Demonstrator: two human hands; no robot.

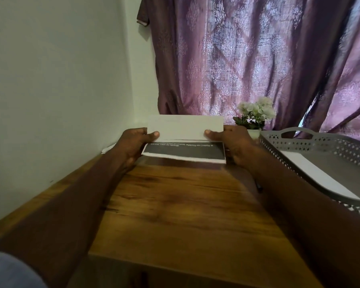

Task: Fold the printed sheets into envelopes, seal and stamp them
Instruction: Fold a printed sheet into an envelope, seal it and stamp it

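A printed sheet (pixel 185 134), folded into a long strip, is held just above the far part of the wooden table (pixel 175 204). Its upper flap is plain white; the lower panel shows a dark band with white text. My left hand (pixel 133 145) pinches the sheet's left end, thumb on the white flap. My right hand (pixel 230 142) pinches the right end the same way. Both forearms reach forward across the table.
A grey perforated tray (pixel 320 142) with white paper (pixel 312 173) in it stands at the right. A small pot of white flowers (pixel 255 115) sits behind the sheet. More white paper (pixel 107 149) lies by the wall at left, a dark pen (pixel 259 187) by the tray. Purple curtain behind.
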